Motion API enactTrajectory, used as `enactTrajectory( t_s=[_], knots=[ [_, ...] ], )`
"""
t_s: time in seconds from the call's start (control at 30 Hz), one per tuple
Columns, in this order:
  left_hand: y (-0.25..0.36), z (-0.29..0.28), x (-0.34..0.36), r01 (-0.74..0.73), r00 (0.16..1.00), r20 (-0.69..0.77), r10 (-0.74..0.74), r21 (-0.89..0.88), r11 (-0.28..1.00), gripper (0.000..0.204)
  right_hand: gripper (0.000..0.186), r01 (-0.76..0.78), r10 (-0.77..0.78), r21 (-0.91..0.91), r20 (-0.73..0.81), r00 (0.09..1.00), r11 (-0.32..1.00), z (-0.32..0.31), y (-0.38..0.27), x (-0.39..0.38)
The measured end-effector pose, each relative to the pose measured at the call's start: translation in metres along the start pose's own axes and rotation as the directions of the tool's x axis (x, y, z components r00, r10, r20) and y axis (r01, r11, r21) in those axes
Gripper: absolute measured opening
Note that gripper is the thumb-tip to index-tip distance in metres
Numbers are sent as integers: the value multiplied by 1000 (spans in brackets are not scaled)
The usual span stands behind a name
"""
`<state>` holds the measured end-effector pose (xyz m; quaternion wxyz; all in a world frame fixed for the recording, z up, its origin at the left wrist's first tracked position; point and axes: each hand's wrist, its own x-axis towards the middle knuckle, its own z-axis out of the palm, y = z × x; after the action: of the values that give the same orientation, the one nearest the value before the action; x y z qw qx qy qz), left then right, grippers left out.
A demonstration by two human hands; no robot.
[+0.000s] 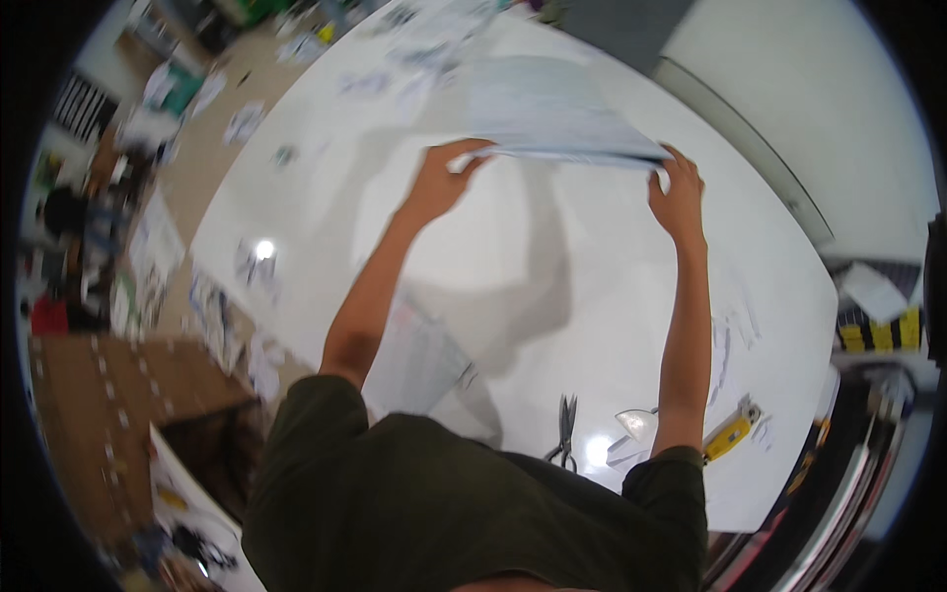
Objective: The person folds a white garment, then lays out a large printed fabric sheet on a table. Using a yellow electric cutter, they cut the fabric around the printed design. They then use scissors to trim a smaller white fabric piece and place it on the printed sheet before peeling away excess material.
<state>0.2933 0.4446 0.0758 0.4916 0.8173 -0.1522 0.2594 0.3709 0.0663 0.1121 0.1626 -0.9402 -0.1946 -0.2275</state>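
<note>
Both my arms reach forward over a white table. Between my hands a thin pale blue sheet stretches away from me, somewhat blurred; whether it is cloth, paper or film I cannot tell. My left hand pinches its near left corner between thumb and fingers. At the near right corner, my right hand grips it the same way. A dark edge shows along the fold near my right fingers. Another pale sheet lies on the table by my left forearm.
Dark scissors lie close to my body. To their right are a small white rounded piece and a yellow-handled tool. Scraps are scattered at the far left of the table. A cardboard box stands at lower left.
</note>
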Motion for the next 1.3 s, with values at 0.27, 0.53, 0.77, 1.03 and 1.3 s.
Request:
enactTrajectory(
  t_s=[0.27,0.53,0.77,1.03,1.3],
  knots=[
    [-33,3,-211,261,953,77,-292,275,925,28,60,-174,185,-71,535,824,982,117,0,-237],
    [34,-104,-411,729,684,-473,-555,467,501,27,23,-279,6,532,457,889,799,113,-212,-304],
    [84,-79,-450,748,655,-436,-617,488,449,39,22,-126,-51,327,483,874,937,124,-273,-317],
    [115,-59,-459,561,804,-146,-576,506,655,37,24,-11,-98,291,356,929,957,122,-280,-336],
    [126,-53,-465,520,816,-116,-567,576,630,40,19,-45,-71,251,433,898,967,134,-274,-337]
  ],
)
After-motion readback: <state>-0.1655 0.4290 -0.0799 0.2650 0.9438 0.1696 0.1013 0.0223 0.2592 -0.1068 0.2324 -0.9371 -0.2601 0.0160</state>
